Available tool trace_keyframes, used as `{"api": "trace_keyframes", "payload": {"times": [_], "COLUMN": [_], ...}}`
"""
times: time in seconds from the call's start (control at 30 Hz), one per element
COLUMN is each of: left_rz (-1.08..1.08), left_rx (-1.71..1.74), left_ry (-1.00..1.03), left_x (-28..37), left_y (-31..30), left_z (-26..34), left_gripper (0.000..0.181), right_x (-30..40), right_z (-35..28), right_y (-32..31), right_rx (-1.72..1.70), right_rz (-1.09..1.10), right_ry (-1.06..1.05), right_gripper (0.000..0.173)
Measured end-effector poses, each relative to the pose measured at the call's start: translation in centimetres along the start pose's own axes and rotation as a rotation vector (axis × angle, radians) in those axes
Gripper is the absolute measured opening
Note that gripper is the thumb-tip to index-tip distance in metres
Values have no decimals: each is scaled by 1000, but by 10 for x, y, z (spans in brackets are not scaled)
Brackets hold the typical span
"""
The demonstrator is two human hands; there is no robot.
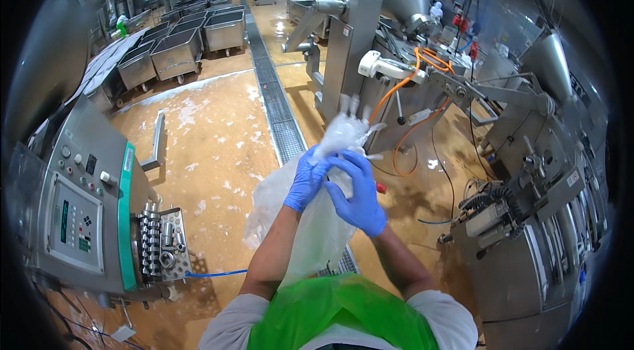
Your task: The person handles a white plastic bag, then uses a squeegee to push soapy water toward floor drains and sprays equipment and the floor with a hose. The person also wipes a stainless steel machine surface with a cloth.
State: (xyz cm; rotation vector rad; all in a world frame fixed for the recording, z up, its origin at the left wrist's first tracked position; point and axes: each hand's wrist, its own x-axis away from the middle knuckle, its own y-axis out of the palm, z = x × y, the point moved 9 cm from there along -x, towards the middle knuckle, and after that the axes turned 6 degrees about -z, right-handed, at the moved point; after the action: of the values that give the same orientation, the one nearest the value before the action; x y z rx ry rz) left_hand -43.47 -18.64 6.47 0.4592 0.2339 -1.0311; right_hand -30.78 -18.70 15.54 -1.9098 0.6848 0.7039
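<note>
Both my hands wear blue disposable gloves and meet in front of my green apron [342,300]. My left hand [308,179] is closed on the gathered neck of a translucent plastic bag [317,246], which hangs down towards the apron and spreads out to the left. My right hand [357,191] is against the left one, its fingers bent over the gathered plastic and its thumb apart; whether it grips is unclear. Above the hands a bunched, blurred end of clear plastic [344,134] sticks up with finger-like tips.
A control panel [77,221] stands at the left beside a perforated metal tray [181,246] of metal parts. Steel machinery [520,251] is at the right, with an orange hose [396,152] hanging near the floor. A drain grate [277,107] crosses the wet floor; wheeled steel bins [176,55] stand beyond.
</note>
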Motion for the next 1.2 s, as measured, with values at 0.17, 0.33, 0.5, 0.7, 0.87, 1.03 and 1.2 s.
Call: {"api": "trace_keyframes", "payload": {"times": [0.17,0.33,0.5,0.7,0.87,1.03,1.2], "left_rz": [118,199,374,517,446,406,144], "left_rx": [198,409,334,299,325,-188,-146], "left_ry": [-50,29,121,100,130,-22,-158], "left_x": [-13,-32,-53,-51,-56,-46,-32], "left_y": [-5,-34,-61,-77,-71,-30,6], "left_z": [7,-5,-1,7,1,12,-30], "left_gripper": [26,27,36,34,37,40,63], "right_x": [33,42,57,103,130,81,5], "right_z": [67,82,53,40,38,31,3], "right_y": [31,51,49,55,52,-10,-36], "right_rx": [-185,-30,135,15,-28,176,-156], "right_rz": [-28,-313,-452,-497,-570,-268,-143], "right_ry": [323,497,479,553,604,281,324], "right_gripper": [64,32,24,28,28,22,38]}}
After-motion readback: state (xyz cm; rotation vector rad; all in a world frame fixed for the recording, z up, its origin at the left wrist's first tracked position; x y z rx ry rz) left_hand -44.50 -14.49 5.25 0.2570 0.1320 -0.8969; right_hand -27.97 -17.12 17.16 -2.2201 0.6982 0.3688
